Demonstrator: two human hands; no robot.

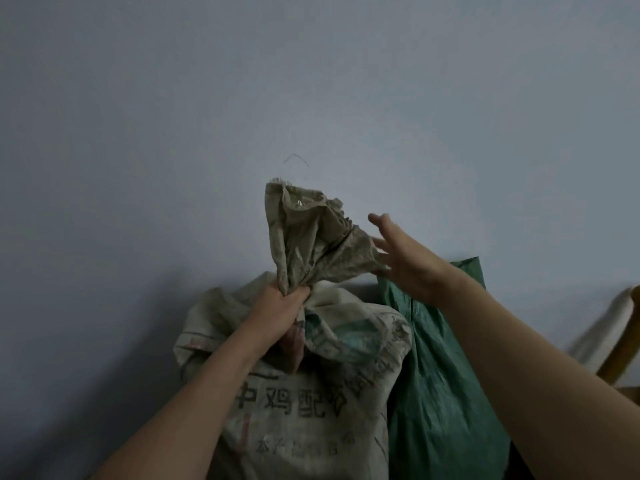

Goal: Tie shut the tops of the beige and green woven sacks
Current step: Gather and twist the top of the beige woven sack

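Note:
A full beige woven sack (304,403) with dark printed characters stands against the wall. My left hand (280,306) grips its gathered neck, and the loose crumpled top (311,233) stands up above my fist. My right hand (401,258) is spread with straight fingers beside the right edge of that loose top, touching or nearly touching it. A green woven sack (440,386) stands right behind and to the right of the beige one, partly hidden by my right forearm. No string or tie is visible.
A plain grey-blue wall (311,98) fills the background close behind both sacks. At the far right edge are a wooden chair part (623,348) and a pale cloth (602,330), blurred.

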